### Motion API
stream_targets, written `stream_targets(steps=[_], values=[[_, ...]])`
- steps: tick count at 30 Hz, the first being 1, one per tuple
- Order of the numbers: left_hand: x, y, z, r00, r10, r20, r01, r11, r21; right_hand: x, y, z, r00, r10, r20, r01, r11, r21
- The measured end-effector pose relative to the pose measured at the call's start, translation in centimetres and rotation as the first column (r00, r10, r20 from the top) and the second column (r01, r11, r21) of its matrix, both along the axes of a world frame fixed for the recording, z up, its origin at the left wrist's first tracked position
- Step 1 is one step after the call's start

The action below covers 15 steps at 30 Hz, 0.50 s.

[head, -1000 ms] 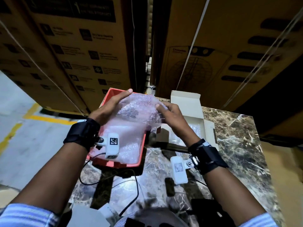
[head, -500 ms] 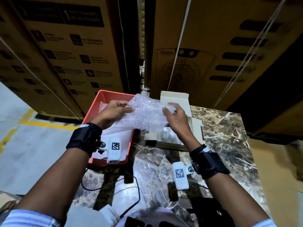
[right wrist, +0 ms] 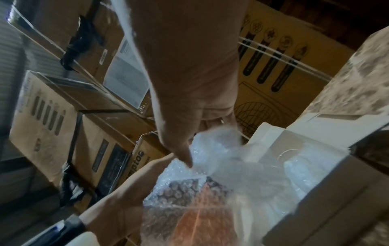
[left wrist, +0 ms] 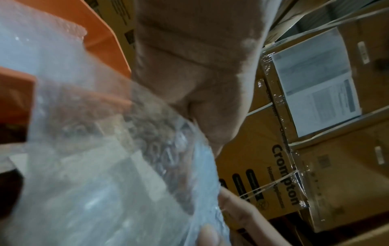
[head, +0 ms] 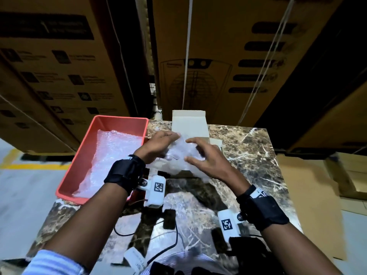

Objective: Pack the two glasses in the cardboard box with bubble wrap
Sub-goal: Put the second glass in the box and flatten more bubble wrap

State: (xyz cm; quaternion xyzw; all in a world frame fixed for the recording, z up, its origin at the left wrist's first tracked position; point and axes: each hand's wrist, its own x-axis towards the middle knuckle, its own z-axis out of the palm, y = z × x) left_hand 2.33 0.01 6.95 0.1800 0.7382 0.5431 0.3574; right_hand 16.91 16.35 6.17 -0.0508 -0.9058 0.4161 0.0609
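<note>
Both hands hold one clear bubble wrap sheet (head: 178,157) above the open white cardboard box (head: 188,124) on the marble table. My left hand (head: 158,144) grips the sheet's left edge, and my right hand (head: 201,153) pinches its right side with fingers spread. In the right wrist view the bubble wrap sheet (right wrist: 212,156) hangs over the cardboard box (right wrist: 315,191), and a glass rim (right wrist: 288,153) shows inside beside more wrap. In the left wrist view the bubble wrap sheet (left wrist: 101,166) fills the frame under my left hand (left wrist: 189,83). I cannot make out a second glass.
A red tray (head: 119,121) with more bubble wrap (head: 111,155) sits at the table's left edge. Tall stacked cartons (head: 218,56) stand close behind the table. Cables and a small black device (head: 168,219) lie on the marble table (head: 258,155) near me. Flat cardboard (head: 309,195) lies at right.
The hands carried the bubble wrap sheet from above the red tray rightward to over the white box. The tray's remaining wrap is now uncovered.
</note>
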Motion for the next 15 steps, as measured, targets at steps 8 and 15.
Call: stream_targets(steps=[8,15], values=[[2.3,2.3,-1.1,0.931,-0.313,0.188,0.340,0.931,-0.134,4.6,5.9,-4.2,0.891,-0.449,0.067,0.449,0.849,-0.280],[3.1,3.8,-6.9,0.929,-0.251,0.271,0.299,0.942,-0.154,10.6,9.1,-7.9,0.762,-0.604,0.231,0.647,0.709,-0.282]])
